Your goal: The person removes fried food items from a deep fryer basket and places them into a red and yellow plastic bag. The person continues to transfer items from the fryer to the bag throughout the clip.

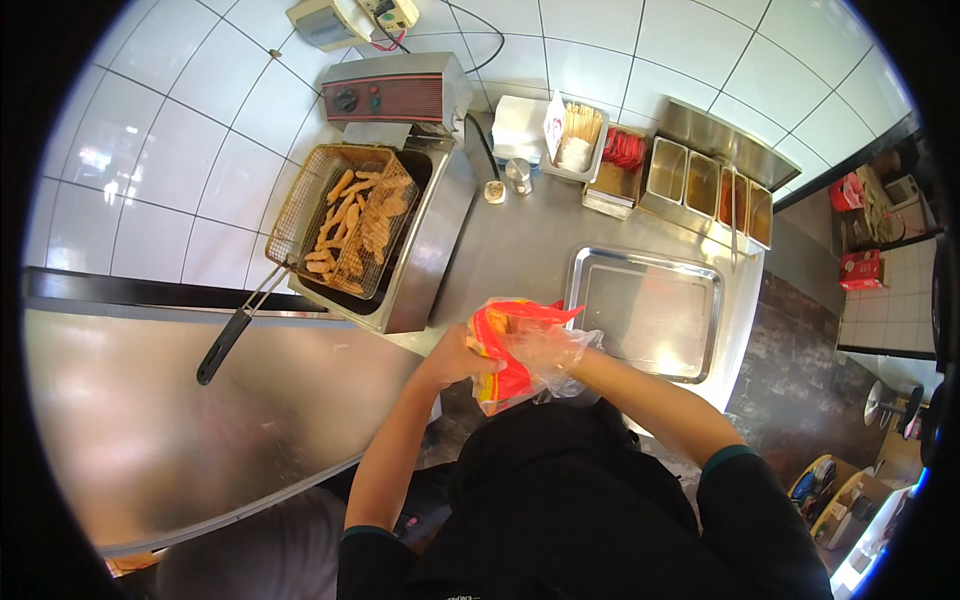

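In front of my body I hold up a red and yellow printed plastic bag (499, 386). My left hand (456, 360) grips its left side, the thumb lying across the front. A loose clear plastic glove (576, 352) covers my right hand (547, 351), which is at the bag's upper part. The red film and the glove hide its fingertips, so whether they pinch anything is unclear. Something tan shows faintly at the bag's upper left. To the left, a wire fry basket (289, 217) with breaded fried pieces (349, 217) rests over the deep fryer (431, 255).
A metal tray (581, 300) lies right of the bag on the steel counter (502, 247). Behind stand a shaker (518, 176), a skewer container (574, 174), red packets (622, 148) and metal sauce pans (667, 169). The basket's black handle (225, 347) juts over a steel surface (165, 420).
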Demonstrator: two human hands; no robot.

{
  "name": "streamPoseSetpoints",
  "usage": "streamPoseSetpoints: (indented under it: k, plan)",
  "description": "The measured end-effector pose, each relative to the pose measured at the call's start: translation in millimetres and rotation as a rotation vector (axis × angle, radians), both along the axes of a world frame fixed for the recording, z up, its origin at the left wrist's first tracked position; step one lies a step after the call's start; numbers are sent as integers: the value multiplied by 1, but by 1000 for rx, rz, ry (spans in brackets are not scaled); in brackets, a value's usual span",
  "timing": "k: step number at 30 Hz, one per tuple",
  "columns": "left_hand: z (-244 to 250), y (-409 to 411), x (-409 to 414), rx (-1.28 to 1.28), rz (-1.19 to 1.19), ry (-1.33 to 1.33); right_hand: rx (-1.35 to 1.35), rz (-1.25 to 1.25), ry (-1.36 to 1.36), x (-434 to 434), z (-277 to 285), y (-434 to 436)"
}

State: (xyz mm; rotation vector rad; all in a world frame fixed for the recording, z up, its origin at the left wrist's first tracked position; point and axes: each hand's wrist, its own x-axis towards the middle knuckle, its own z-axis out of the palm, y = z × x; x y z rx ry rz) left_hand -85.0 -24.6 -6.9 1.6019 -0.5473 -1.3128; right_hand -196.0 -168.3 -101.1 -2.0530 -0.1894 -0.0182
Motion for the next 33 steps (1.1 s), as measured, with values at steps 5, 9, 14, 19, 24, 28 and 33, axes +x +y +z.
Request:
streamPoseSetpoints:
  k: [5,9,14,19,24,28,33]
  plan:
    - [-8,7,1,-12,-4,9,147,40,56,-2,21,-5]
    - [-10,7,2,-20,-5,51,370,63,166,-2,27,-8]
    - [-6,6,3,-7,-30,53,166,55,-74,-6,26,-10]
    - [-14,8,6,4,-63,96,-75,96,32,-9,29,-17]
    - [-18,10,7,-4,-55,156,-110,61,-81,-11,36,-17]
    - [-17,9,5,-9,-36,182,-167,105,38,-10,33,-20]
    - [-18,7,4,-51,-13,176,-56,83,131,-6,42,-24]
